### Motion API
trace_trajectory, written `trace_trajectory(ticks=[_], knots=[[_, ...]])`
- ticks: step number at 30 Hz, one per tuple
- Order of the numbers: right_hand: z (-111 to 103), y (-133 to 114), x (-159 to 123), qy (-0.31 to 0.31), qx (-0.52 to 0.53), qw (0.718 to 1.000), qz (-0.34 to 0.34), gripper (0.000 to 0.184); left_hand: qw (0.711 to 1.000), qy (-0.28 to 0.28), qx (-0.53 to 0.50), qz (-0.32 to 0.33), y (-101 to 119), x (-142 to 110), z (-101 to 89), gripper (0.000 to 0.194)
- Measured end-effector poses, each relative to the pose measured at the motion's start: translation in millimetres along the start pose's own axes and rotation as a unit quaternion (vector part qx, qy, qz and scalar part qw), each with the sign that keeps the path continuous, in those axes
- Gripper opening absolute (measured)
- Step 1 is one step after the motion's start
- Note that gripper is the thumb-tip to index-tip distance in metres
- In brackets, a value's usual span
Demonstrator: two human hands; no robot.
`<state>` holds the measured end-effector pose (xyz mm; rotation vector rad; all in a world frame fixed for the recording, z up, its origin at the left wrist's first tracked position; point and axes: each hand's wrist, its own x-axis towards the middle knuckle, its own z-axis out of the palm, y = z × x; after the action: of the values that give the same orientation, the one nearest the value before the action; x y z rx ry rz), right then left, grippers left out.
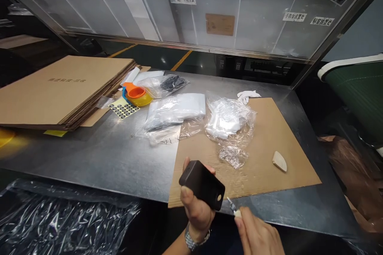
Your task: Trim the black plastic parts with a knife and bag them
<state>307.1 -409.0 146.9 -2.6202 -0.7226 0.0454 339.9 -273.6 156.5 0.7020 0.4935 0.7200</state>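
My left hand (195, 211), with a metal-band watch at its wrist, is closed around a black case (200, 181) with a rounded hole near its lower right end. The case is tilted over the front edge of the table. Just to its right, my right hand (259, 231) pinches a small tool (233, 207) with a pale handle and a thin metal tip. The tip points at the holed end of the case; a small gap seems to lie between them. Beneath and beyond the case lies a cardboard sheet (278, 135).
On the metal table (119, 167) are a pale wedge-shaped block (279, 161), plastic bags of white pieces (224, 121), a white glove (249, 95) and an orange cup (137, 91). Stacked cardboard (60, 91) stands left. Black plastic (60, 219) lies front left; a green chair (356, 95) stands right.
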Motion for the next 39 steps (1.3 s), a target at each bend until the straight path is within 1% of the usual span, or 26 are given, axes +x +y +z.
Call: trace_trajectory(ticks=[2, 4, 6, 8, 10, 13, 16, 19, 22, 28, 31, 34, 36, 39], knots=[[-4.6, 10.0, 6.3, 0.011, -0.011, 1.0, 0.017, 0.035, 0.998, 0.018, -0.009, -0.067, 2.2, 4.1, -0.1, 0.06], [-7.2, 24.4, 14.9, -0.006, -0.015, 0.999, 0.046, 0.032, 0.988, 0.028, -0.028, -0.149, 4.3, 9.3, -0.8, 0.055], [-7.0, 41.5, 25.3, -0.032, -0.028, 0.996, 0.079, 0.027, 0.97, 0.023, -0.044, -0.239, 5.5, 14.3, -2.1, 0.05], [-4.3, 59.0, 37.0, -0.046, -0.063, 0.992, 0.1, 0.02, 0.946, 0.015, -0.056, -0.318, 5.0, 18.2, -4.1, 0.043], [0.1, 75.1, 49.2, -0.044, -0.099, 0.988, 0.109, 0.016, 0.92, 0.01, -0.066, -0.387, 2.9, 20.5, -7.0, 0.039], [10.0, 95.6, 67.2, -0.026, -0.137, 0.983, 0.117, 0.017, 0.874, -0.004, -0.061, -0.482, -2.5, 20.9, -12.6, 0.047], [21.3, 111.3, 81.5, -0.009, -0.184, 0.975, 0.125, 0.019, 0.838, -0.026, -0.046, -0.543, -8.9, 18.2, -18.1, 0.053], [28.3, 119.0, 87.6, -0.005, -0.223, 0.968, 0.118, 0.017, 0.822, -0.036, -0.039, -0.567, -13.9, 13.8, -21.9, 0.054], [29.1, 119.1, 86.5, 0.0, -0.241, 0.965, 0.105, 0.015, 0.811, -0.049, -0.035, -0.582, -16.6, 10.6, -23.6, 0.054], [31.5, 120.9, 82.2, 0.017, -0.215, 0.972, 0.096, 0.013, 0.793, -0.074, -0.027, -0.604, -17.0, 9.1, -21.3, 0.056], [33.5, 125.8, 81.6, 0.033, -0.175, 0.978, 0.107, 0.018, 0.792, -0.079, -0.029, -0.604, -15.3, 7.6, -19.4, 0.058], [28.1, 124.9, 79.5, 0.042, -0.105, 0.987, 0.11, 0.022, 0.791, -0.084, -0.036, -0.604, -14.6, 6.2, -19.5, 0.058], [18.3, 115.9, 74.8, 0.031, -0.044, 0.994, 0.093, 0.024, 0.79, -0.085, -0.038, -0.607, -15.4, 6.0, -20.5, 0.058], [-3.0, 87.7, 61.4, -0.012, 0.052, 0.998, 0.046, 0.023, 0.785, -0.08, -0.035, -0.613, -18.5, 6.4, -22.3, 0.058]])
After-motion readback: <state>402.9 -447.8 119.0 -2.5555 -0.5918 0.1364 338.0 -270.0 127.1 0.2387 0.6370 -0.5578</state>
